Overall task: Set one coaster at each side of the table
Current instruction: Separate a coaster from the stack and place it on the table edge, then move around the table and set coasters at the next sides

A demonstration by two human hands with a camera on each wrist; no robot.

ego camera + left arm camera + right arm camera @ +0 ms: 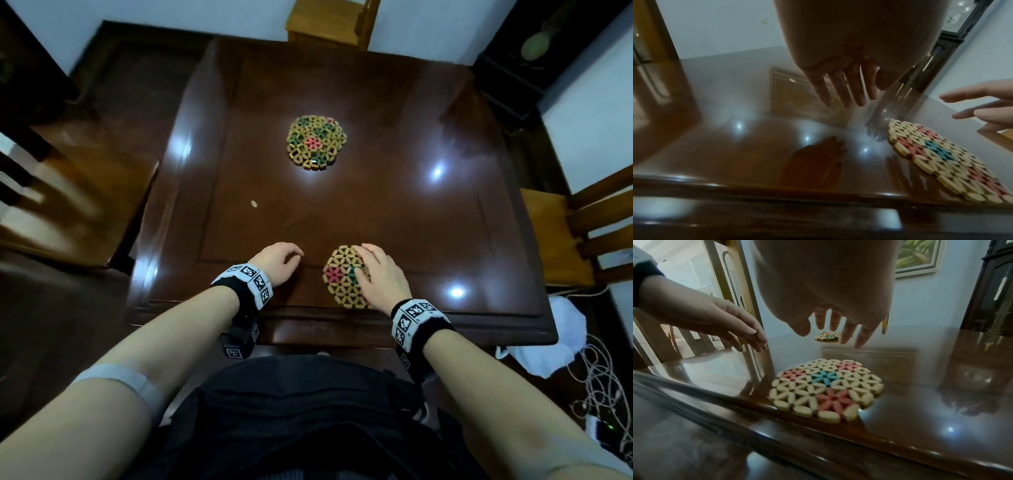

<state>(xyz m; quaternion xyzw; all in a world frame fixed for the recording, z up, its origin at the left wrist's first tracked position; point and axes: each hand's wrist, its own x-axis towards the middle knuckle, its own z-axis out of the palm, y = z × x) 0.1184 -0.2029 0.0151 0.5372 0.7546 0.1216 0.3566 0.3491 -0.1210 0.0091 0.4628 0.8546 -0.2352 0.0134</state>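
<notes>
A round bamboo coaster [342,274] with pink and teal flower patterns lies flat at the near edge of the dark wooden table [445,222]. In the right wrist view this coaster [826,386] sits just inside the raised rim. My right hand [380,274] hovers over its right part, fingers [846,335] straight and spread, holding nothing. My left hand [281,258] hangs open just left of it, above bare table, its fingers [857,95] relaxed. More of the same coaster ware [317,142] lies at the table's middle; how many pieces are stacked there I cannot tell.
Wooden chairs stand at the left [68,192], right [565,236] and far [329,24] sides. A small pale speck [253,204] lies on the table left of centre. White cloth [548,335] and tangled cables [596,383] lie on the floor at the right.
</notes>
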